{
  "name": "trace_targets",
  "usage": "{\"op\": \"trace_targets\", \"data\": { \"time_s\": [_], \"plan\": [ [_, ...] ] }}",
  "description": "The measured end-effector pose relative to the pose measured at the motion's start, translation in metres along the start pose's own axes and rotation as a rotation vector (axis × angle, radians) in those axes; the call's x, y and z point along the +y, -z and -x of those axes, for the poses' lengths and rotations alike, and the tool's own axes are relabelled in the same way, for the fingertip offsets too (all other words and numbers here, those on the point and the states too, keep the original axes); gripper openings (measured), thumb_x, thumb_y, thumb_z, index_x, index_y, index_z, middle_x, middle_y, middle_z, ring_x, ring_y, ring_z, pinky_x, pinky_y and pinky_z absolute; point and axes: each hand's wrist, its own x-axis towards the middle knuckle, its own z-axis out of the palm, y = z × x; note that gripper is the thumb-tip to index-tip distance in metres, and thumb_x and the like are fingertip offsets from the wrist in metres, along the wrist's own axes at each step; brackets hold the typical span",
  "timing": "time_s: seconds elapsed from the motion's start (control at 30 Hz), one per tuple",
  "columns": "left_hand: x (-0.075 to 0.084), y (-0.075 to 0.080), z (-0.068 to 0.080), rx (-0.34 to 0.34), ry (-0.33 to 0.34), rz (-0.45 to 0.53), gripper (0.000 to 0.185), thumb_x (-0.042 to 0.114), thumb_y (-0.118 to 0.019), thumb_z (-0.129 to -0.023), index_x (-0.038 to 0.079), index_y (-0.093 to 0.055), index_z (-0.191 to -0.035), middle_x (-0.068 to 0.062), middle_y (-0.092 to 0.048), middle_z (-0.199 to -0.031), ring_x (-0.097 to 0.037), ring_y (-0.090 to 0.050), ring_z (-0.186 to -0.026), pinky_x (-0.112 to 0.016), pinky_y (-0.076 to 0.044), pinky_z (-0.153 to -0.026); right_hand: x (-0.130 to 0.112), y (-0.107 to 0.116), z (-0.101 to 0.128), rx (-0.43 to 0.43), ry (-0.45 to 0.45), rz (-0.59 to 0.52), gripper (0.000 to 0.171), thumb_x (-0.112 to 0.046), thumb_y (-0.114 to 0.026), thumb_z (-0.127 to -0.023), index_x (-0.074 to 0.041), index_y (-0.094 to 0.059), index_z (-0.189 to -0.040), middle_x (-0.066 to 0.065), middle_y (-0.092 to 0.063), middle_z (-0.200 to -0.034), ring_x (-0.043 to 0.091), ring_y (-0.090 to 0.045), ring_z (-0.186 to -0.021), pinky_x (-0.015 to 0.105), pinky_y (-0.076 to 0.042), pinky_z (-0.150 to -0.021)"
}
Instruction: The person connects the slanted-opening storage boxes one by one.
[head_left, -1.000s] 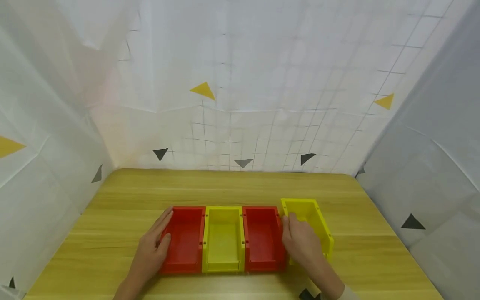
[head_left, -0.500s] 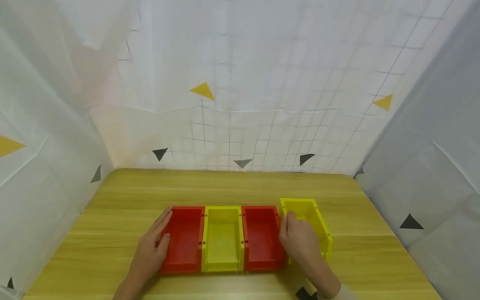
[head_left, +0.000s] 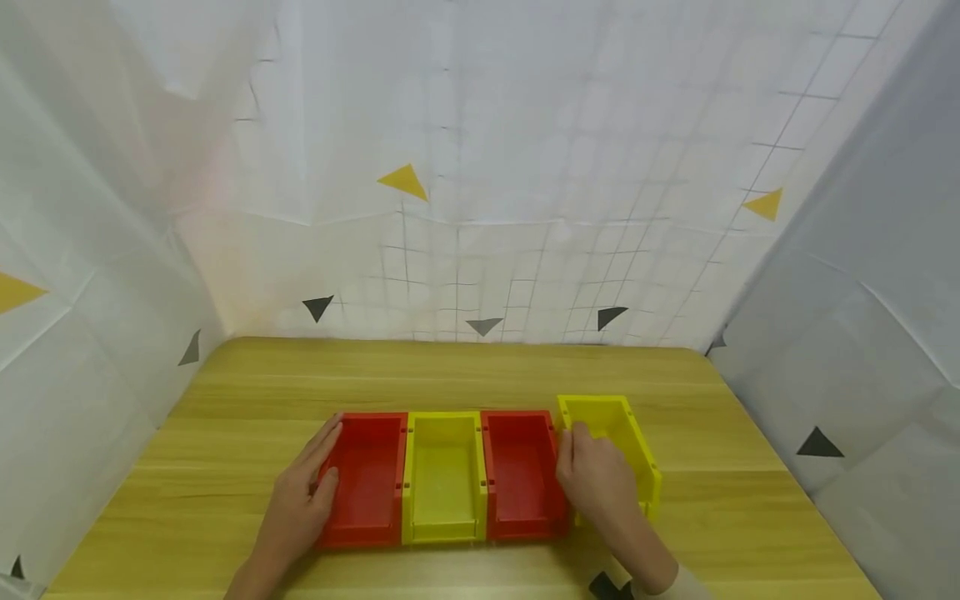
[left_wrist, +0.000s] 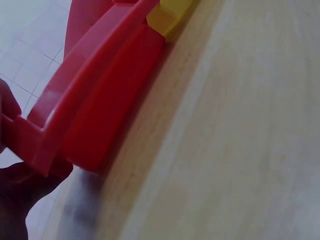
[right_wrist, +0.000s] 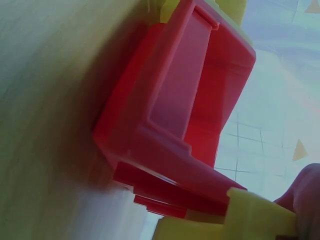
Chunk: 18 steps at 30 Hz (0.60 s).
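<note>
Several plastic bins form a row on the table. My left hand [head_left: 300, 492] holds the outer side wall of the leftmost red bin [head_left: 367, 479], its fingers stretched along the wall and its thumb at the rim. In the left wrist view, digits lie on both sides of that red bin's [left_wrist: 107, 95] rim. A yellow bin [head_left: 445, 483] and a second red bin [head_left: 522, 475] stand side by side to its right. At the right end, my right hand [head_left: 600, 479] grips the left wall of another yellow bin [head_left: 643, 454], which sits slightly farther back. Its fingertips are hidden.
The wooden table [head_left: 480, 371] carries the row near its front. White sheets [head_left: 510, 167] with triangular markers hang behind and on both sides. A black object [head_left: 609, 586] shows by the right wrist.
</note>
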Motion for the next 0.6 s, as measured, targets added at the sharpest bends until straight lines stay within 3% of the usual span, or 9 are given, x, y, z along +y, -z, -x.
{"op": "trace_targets", "data": {
  "time_s": [0.27,0.6],
  "plan": [
    [0.0,0.001,0.0,0.006,-0.008,-0.024,0.06,-0.003,-0.051,-0.087,0.014,-0.038,-0.144,0.004,-0.035,-0.147,-0.016,-0.035,-0.131,-0.008,-0.026,-0.094,0.0,-0.003,-0.002,0.004,0.028,0.044,0.025,-0.023,-0.045,-0.096,-0.009,-0.047,-0.074,0.002,-0.04,-0.053,0.016,-0.039,-0.043,0.028,-0.032,-0.035],
    [0.002,0.0,0.001,0.005,0.002,-0.027,0.061,-0.003,-0.052,-0.087,0.015,-0.038,-0.144,0.005,-0.034,-0.147,-0.015,-0.034,-0.131,-0.009,-0.027,-0.094,0.002,-0.01,-0.001,-0.041,-0.001,0.033,0.024,-0.023,-0.041,-0.097,-0.007,-0.049,-0.082,0.002,-0.041,-0.054,0.015,-0.04,-0.043,0.027,-0.032,-0.035]
  ]
}}
